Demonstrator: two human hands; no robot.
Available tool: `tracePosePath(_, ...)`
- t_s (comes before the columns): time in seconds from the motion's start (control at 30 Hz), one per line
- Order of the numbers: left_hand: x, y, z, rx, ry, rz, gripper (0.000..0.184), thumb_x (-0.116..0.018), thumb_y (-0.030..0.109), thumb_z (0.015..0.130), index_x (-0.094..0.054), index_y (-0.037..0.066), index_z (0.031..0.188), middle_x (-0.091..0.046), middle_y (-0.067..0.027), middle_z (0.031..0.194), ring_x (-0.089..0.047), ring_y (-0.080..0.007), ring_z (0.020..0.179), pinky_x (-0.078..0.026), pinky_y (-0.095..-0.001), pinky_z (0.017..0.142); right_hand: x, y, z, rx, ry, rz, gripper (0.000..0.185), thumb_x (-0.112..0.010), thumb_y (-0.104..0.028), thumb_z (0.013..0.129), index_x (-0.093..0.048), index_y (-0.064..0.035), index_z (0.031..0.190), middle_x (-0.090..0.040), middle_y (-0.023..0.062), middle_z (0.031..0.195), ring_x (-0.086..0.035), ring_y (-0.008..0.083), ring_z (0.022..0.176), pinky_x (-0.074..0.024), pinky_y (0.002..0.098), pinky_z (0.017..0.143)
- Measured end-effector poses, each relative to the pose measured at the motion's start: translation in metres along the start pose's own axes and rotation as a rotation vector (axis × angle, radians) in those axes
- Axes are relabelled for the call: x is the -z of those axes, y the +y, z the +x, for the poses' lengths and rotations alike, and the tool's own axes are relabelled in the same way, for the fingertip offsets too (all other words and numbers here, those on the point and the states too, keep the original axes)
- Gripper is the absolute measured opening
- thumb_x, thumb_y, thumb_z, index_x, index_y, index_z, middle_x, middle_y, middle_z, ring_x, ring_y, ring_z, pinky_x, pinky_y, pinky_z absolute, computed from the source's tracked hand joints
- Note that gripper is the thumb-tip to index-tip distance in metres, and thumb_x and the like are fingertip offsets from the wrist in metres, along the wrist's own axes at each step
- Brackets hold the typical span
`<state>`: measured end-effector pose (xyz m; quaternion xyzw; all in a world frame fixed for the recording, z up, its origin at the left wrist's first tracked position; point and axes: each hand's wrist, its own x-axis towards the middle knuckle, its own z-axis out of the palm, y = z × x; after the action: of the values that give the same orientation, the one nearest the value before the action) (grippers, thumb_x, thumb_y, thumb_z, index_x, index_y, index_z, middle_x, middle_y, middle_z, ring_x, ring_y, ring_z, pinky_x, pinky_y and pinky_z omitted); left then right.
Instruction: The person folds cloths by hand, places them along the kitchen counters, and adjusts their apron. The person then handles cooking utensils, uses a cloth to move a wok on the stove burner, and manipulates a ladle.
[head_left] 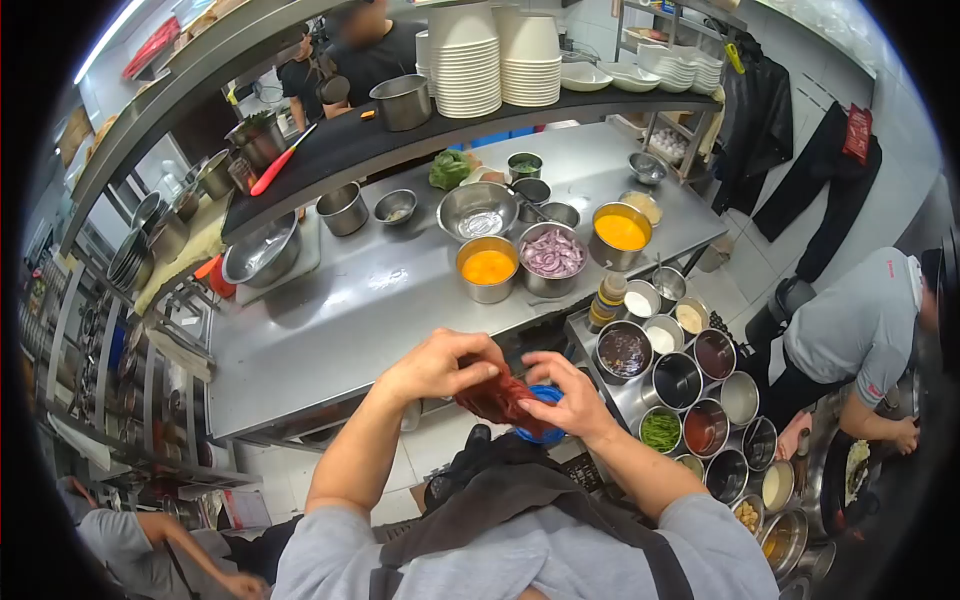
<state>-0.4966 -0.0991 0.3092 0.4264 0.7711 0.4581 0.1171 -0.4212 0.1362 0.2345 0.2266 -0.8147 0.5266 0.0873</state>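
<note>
A dark red, crumpled piece (pixel 497 400), perhaps netting or a bag, hangs between my two hands in front of my body. My left hand (pixel 452 364) pinches its upper left side. My right hand (pixel 565 393) has its fingers curved around the lower right side, with the thumb against it. Below my right hand is a blue round container (pixel 541 434), partly hidden. Beyond my hands, on the steel counter (pixel 360 290), stand a pot of orange liquid (pixel 489 267) and a pot of sliced red onion (pixel 553 254).
Many sauce and ingredient pots, including chopped greens (pixel 660 431), stand to the right. A co-worker (pixel 860 320) bends over a wok (pixel 850 475) at far right; another person (pixel 130 550) is at lower left. Stacked white bowls (pixel 466 75) fill the shelf above.
</note>
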Motion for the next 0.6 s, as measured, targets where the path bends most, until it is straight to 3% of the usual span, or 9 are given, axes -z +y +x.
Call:
tracePosePath(0.07, -0.005, 0.017, 0.008, -0.010, -0.150, 0.022, 0.011, -0.066, 0.011, 0.083, -0.068, 0.007, 0.093, -0.069, -0.0096, 0.079, -0.067, -0.0261, 0.071, -0.053, -0.0351, 0.066, -0.002, -0.023, 0.014, 0.043, 0.062, 0.090, 0.055, -0.081, -0.020, 0.073, -0.057, -0.0029, 0.119, -0.065, 0.0152, 0.111, -0.063, 0.0283, 0.107, -0.0477, 0.0356, 0.094)
tracePosePath(0.1, -0.007, 0.029, 0.012, 0.019, -0.236, 0.066, 0.011, -0.067, 0.010, 0.081, -0.068, 0.008, 0.092, -0.068, -0.0102, 0.079, -0.066, -0.0275, 0.069, -0.052, -0.0364, 0.065, -0.004, -0.030, 0.018, 0.039, 0.056, 0.092, 0.055, -0.081, -0.020, 0.073, -0.057, -0.0029, 0.119, -0.065, 0.0152, 0.111, -0.063, 0.0283, 0.107, -0.0477, 0.0356, 0.094)
tracePosePath(0.17, -0.002, 0.035, 0.015, 0.007, -0.205, 0.079, 0.011, -0.066, 0.009, 0.079, -0.067, 0.007, 0.091, -0.066, -0.0115, 0.078, -0.065, -0.0310, 0.070, -0.052, -0.0393, 0.065, -0.003, -0.036, 0.026, -0.221, -0.092, 0.261, 0.042, -0.080, -0.019, 0.076, -0.062, -0.0026, 0.109, -0.068, 0.0123, 0.093, -0.067, 0.0249, 0.095, -0.0501, 0.0342, 0.086)
tracePosePath(0.2, 0.007, 0.037, 0.015, -0.096, -0.085, 0.182, 0.010, -0.067, 0.007, 0.080, -0.067, 0.006, 0.090, -0.067, -0.0112, 0.077, -0.066, -0.0292, 0.071, -0.053, -0.0379, 0.065, 0.001, -0.018, 0.029, -0.128, -0.218, -0.010, 0.026, -0.076, -0.019, 0.079, -0.065, -0.0032, 0.096, -0.066, 0.0092, 0.078, -0.068, 0.0244, 0.081, -0.0510, 0.0352, 0.076)
tracePosePath(0.23, 0.016, 0.039, 0.014, -0.197, 0.032, 0.283, 0.009, -0.067, 0.005, 0.080, -0.067, 0.005, 0.089, -0.067, -0.0109, 0.077, -0.067, -0.0275, 0.071, -0.053, -0.0365, 0.064, 0.003, -0.007, 0.030, -0.129, -0.218, -0.011, 0.026, -0.076, -0.019, 0.079, -0.065, -0.0032, 0.096, -0.066, 0.0092, 0.078, -0.068, 0.0244, 0.081, -0.0510, 0.0352, 0.076)
tracePosePath(0.3, 0.037, 0.047, 0.009, -0.202, 0.077, 0.314, 0.010, -0.068, 0.005, 0.077, -0.066, 0.004, 0.087, -0.066, -0.0120, 0.077, -0.065, -0.0298, 0.071, -0.052, -0.0368, 0.063, 0.011, 0.005, 0.035, 0.277, -0.141, -0.319, 0.020, -0.074, -0.020, 0.080, -0.065, -0.0039, 0.086, -0.065, 0.0103, 0.079, -0.065, 0.0271, 0.077, -0.0492, 0.0381, 0.069)
tracePosePath(0.37, 0.049, 0.053, 0.002, -0.147, 0.112, 0.348, 0.010, -0.068, 0.005, 0.077, -0.066, 0.004, 0.086, -0.066, -0.0115, 0.075, -0.064, -0.0280, 0.067, -0.051, -0.0349, 0.061, 0.029, 0.010, 0.031, 0.227, -0.185, -0.421, 0.017, -0.072, -0.021, 0.081, -0.068, -0.0057, 0.088, -0.066, 0.0124, 0.081, -0.064, 0.0305, 0.076, -0.0495, 0.0391, 0.068)
tracePosePath(0.47, 0.063, 0.040, -0.005, -0.058, 0.153, 0.346, 0.008, -0.068, 0.005, 0.077, -0.066, 0.004, 0.085, -0.066, -0.0096, 0.070, -0.063, -0.0242, 0.061, -0.050, -0.0327, 0.059, 0.052, -0.001, 0.025, -0.079, -0.146, -0.185, 0.020, -0.073, -0.021, 0.082, -0.070, -0.0022, 0.084, -0.066, 0.0146, 0.076, -0.064, 0.0306, 0.068, -0.0500, 0.0376, 0.063)
tracePosePath(0.6, 0.077, 0.015, -0.008, 0.029, -0.030, 0.287, 0.027, -0.074, 0.018, 0.074, -0.064, 0.004, 0.095, -0.068, -0.0155, 0.078, -0.067, -0.0300, 0.072, -0.052, -0.0370, 0.065, 0.078, -0.031, 0.052, 0.202, -0.047, -0.262, 0.021, -0.074, -0.020, 0.081, -0.068, -0.0003, 0.083, -0.063, 0.0120, 0.078, -0.061, 0.0293, 0.072, -0.0484, 0.0360, 0.067)
